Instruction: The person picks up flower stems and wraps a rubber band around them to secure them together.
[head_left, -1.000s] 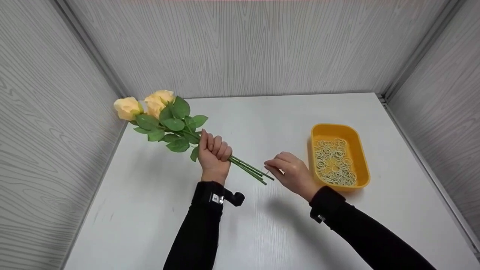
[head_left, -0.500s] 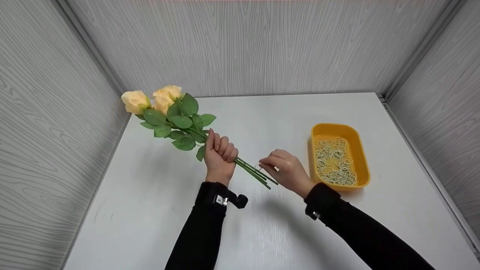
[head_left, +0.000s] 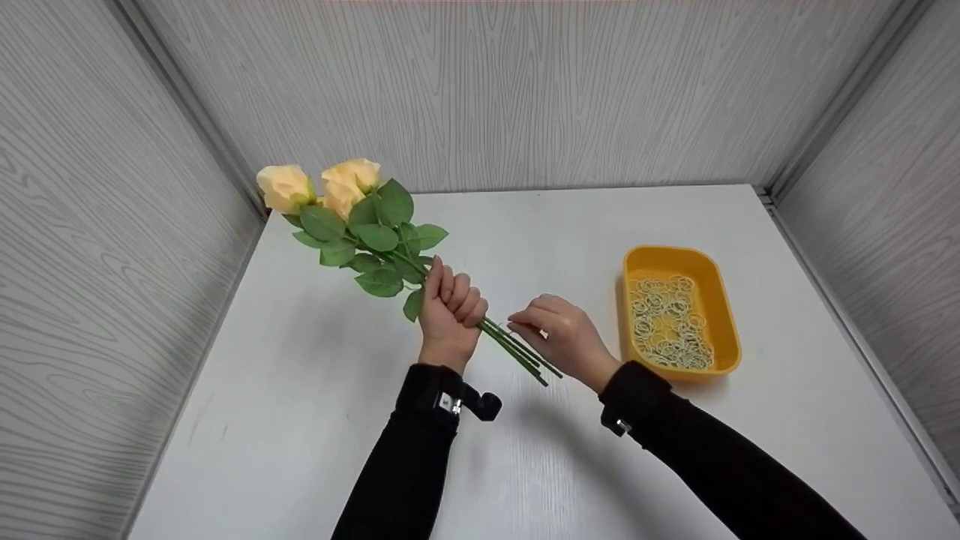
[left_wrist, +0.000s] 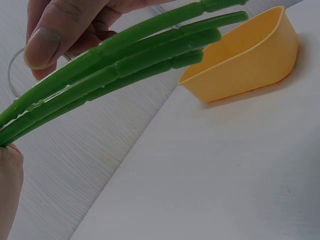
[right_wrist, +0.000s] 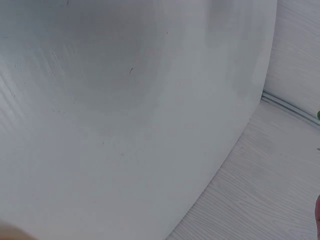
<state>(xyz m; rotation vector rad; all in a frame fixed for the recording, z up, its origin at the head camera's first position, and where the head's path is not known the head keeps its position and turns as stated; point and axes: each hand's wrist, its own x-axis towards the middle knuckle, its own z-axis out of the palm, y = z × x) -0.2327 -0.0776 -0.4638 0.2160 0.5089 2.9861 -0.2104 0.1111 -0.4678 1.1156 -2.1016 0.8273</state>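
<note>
My left hand [head_left: 452, 311] grips a bunch of peach-yellow roses [head_left: 352, 184] by the green stems, holding it slanted above the table. Blooms and leaves point to the upper left; the bare stem ends [left_wrist: 150, 55] stick out toward the lower right. Beside those stems, my right hand [head_left: 559, 334] pinches a thin pale rubber band [left_wrist: 9, 75] between thumb and fingertips. Part of the band's loop shows left of the thumb [left_wrist: 44, 46] in the left wrist view; the rest is hidden behind stems and fingers. The right wrist view shows mostly tabletop, with a sliver of a hand at its right edge.
A yellow plastic tub [head_left: 726, 322] with many pale rubber bands [head_left: 671, 330] stands to the right of my right hand on the white table [head_left: 510, 480]. Grey wood-grain panels [head_left: 480, 97] enclose the table at the back and both sides.
Left hand and roses have shifted right and slightly up in the head view. The right hand has moved left along the stems, from their cut ends toward the left hand, with the rubber band.
</note>
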